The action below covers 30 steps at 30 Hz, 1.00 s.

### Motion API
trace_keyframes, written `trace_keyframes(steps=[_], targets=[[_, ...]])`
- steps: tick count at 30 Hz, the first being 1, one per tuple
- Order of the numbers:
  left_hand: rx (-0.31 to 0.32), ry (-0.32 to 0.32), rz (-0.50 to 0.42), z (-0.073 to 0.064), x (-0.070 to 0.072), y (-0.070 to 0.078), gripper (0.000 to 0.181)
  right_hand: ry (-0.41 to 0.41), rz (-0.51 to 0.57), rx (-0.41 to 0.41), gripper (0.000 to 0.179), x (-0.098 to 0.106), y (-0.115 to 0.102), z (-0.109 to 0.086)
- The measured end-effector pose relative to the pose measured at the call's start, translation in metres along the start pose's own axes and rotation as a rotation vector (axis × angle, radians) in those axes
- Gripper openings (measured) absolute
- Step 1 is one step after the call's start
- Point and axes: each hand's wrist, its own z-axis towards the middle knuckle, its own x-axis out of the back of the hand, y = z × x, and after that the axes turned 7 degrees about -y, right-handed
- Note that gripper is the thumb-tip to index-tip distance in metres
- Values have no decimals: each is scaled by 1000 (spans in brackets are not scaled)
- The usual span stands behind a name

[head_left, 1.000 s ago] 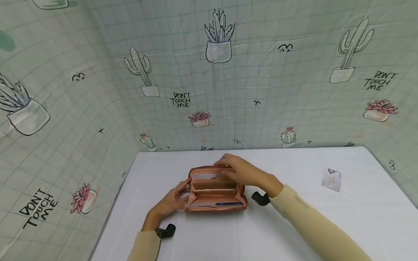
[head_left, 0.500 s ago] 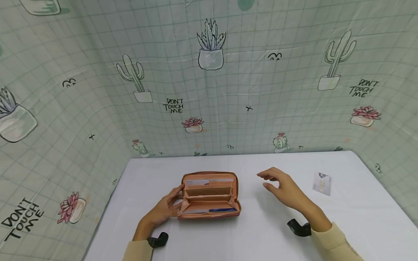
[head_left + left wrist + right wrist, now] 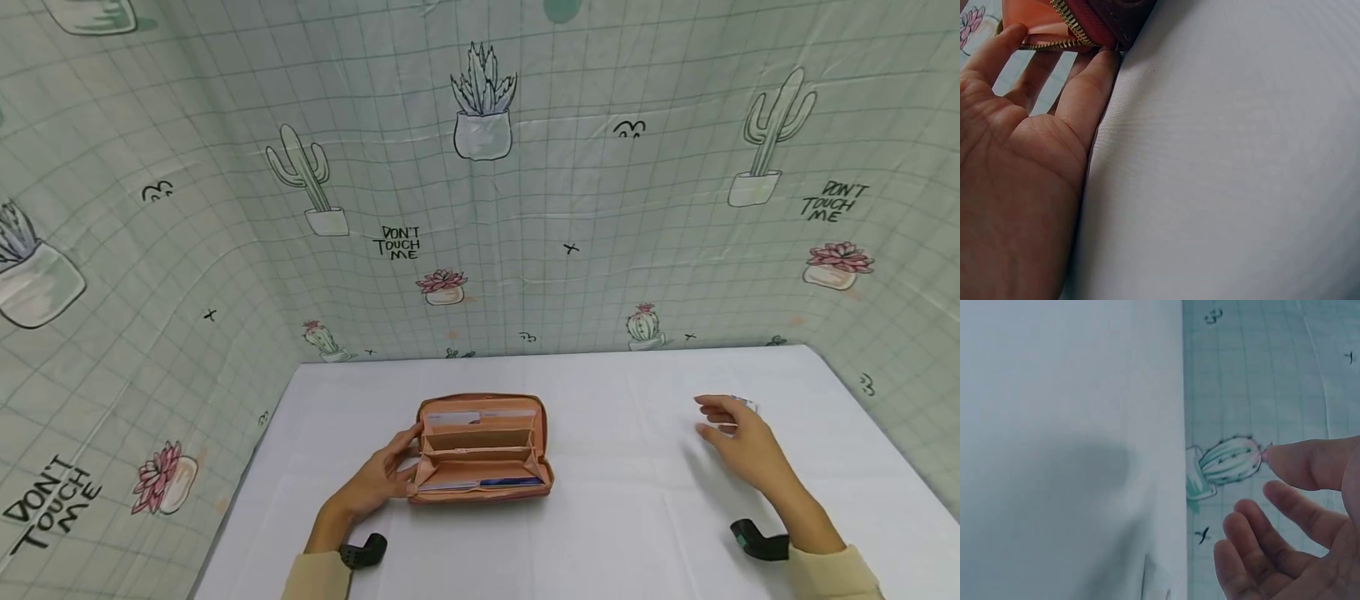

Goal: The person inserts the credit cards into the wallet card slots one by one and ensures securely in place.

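Note:
An unzipped wallet, tan-pink inside with a brass zipper, lies spread on the white table. Light cards fill slots in its far flap, and a dark blue card shows in the near one. My left hand holds the wallet's left end, one fingertip over the zipper edge in the left wrist view. Over at the right, my right hand hovers with fingers loosely bent and nothing between them. It mostly hides a pale card on the table, leaving one corner visible.
The white table ends at a far edge against a fabric backdrop with cactus prints. More of this cloth rises along the left and right sides.
My right hand has left the wallet's far flap and moved right to the loose card, now mostly covering it. The left hand stays at the wallet. The head view has shifted slightly.

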Motion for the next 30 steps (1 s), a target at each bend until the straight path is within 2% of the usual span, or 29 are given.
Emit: trace_keyframes(steps=[6,10,15,17,22,25,30], targets=[[-1,-2,3,-1,-1,1,86,8,17,-140,46,9,29,-4],[12,-2,13,-1,-1,0,85,25,16,-277,57,13,46,-5],[35,5,33,-2,0,0,83,38,145,-402,67,23,48,-8],[47,19,30,-2,-1,1,83,53,163,-441,69,25,48,-9],[65,38,29,-1,-2,2,84,57,214,-530,75,27,54,-9],[59,26,40,-1,-2,1,83,44,239,-575,79,27,57,-9],[33,15,43,-1,-1,0,82,45,246,-582,80,24,58,-7]])
